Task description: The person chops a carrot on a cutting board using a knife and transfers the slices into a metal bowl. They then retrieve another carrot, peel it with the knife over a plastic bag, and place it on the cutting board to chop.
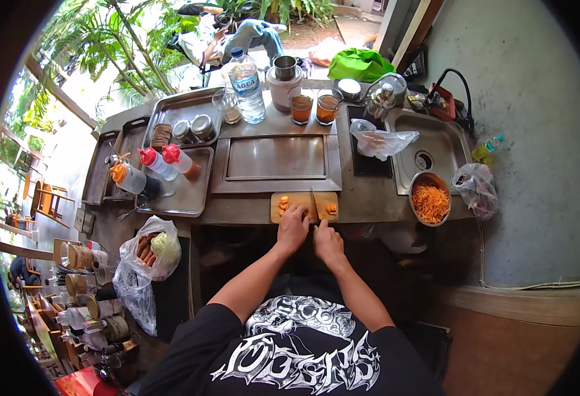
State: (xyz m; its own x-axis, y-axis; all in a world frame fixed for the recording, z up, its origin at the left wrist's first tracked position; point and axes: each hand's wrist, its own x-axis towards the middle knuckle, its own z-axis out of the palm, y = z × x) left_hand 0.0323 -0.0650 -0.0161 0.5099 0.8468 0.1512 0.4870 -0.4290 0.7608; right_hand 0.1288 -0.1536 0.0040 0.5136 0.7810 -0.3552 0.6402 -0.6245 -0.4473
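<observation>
Head view: gripping knife [313, 203] in right hand [329, 244], with blade across cutting board [301, 198] — bunching left hand [293, 228] by carrot pieces [283, 204] on board's left half, likely to steady them, with grasp unclear.

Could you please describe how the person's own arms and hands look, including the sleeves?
The left hand and right hand wear no visible gloves. The forearms are uncovered, without visible watch or bracelet. Short black sleeves belong to a black T-shirt with white jagged lettering.
</observation>
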